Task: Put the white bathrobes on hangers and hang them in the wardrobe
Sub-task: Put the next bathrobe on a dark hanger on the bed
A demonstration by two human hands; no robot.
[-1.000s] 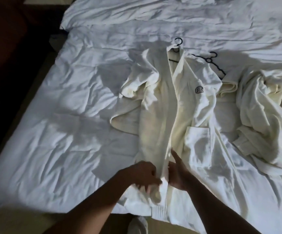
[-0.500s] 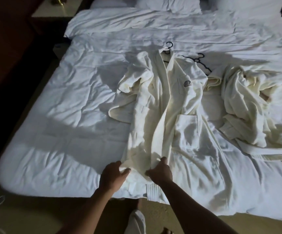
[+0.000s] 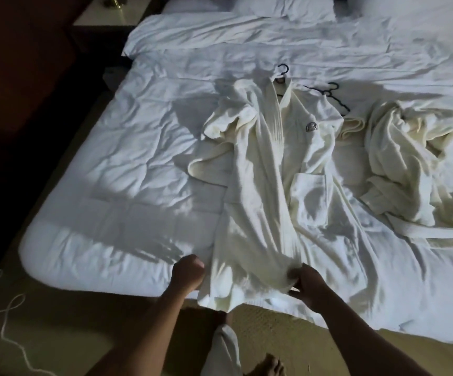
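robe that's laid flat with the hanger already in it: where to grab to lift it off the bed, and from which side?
Probably the black hanger hook, which sticks out of the collar of the flat bathrobe at its far end, bare and clear of cloth. Come from above, at the head end of the bed. Both the left hand and the right hand hold the hem, the wrong end for lifting.

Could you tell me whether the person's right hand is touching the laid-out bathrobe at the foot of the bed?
Touching. The head view shows the right hand pinching the hem of the bathrobe, its fingers curled into the fabric.
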